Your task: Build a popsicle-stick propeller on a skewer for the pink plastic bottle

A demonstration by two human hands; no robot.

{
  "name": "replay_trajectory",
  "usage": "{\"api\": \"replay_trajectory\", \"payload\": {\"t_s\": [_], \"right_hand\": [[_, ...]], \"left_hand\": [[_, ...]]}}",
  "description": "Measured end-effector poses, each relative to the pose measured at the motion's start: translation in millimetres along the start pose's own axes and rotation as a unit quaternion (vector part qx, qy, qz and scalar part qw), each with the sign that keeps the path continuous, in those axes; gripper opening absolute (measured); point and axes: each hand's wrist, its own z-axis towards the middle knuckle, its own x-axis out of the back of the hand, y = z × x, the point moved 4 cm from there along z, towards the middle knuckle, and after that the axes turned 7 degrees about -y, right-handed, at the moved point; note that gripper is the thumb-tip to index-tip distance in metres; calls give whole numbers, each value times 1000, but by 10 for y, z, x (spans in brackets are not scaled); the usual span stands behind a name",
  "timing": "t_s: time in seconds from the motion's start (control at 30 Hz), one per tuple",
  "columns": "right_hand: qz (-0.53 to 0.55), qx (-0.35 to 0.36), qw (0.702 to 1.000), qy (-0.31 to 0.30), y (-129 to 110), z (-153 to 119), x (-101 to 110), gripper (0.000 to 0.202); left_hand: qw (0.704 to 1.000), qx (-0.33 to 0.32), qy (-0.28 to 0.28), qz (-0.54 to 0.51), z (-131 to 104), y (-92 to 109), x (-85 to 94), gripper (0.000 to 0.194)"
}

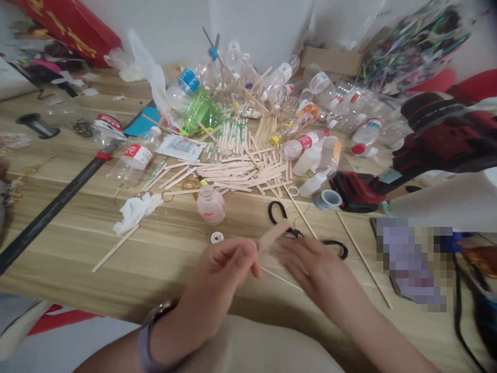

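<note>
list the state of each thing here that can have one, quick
left hand: closed on flat wooden stick
right hand: blurred, grip unclear
scissors: handles spread, blades hidden
small pink bottle: upright, uncapped
bottle with red-and-white label: lying down, capped

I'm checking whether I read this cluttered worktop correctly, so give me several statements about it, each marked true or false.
1. The left hand holds a flat, pale wooden stick. True.
2. The lavender wrist strap is on the right arm. False: it is on the left.
3. The small, pink-tinted clear bottle lies on its side. False: it stands upright.
4. A red-and-black power tool is on the right side. True.
5. The green plastic bottle is nearer the person than the pink-tinted one. False: it is farther away.
</note>
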Motion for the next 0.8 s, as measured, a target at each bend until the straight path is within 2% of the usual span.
{"api": "replay_trajectory", "payload": {"t_s": [0.07,0.17,0.23,0.3,0.43,0.53,0.6,0.7,0.8], "right_hand": [[-30,59,998,-3,-200,-84,-111,18],[-111,70,990,42,-344,-123,-248,26],[-127,62,988,57,-345,-109,-300,29],[-129,55,988,65,-312,-98,-293,29],[-97,28,992,80,-262,-135,-98,29],[-43,4,993,112,-283,-183,131,22],[-49,15,990,132,-331,-195,254,19],[-86,31,986,140,-377,-186,335,22],[-107,35,984,135,-373,-183,327,24]], "left_hand": [[999,3,41,6,31,-39,99,53],[996,16,87,19,39,-103,212,43],[994,31,92,51,32,-142,255,30],[990,44,78,109,26,-171,270,29],[974,46,32,220,27,-210,230,35],[961,41,18,273,28,-216,178,37],[953,37,17,299,26,-201,147,35],[945,33,17,325,15,-165,116,33],[938,26,12,345,-5,-133,97,32]]}}
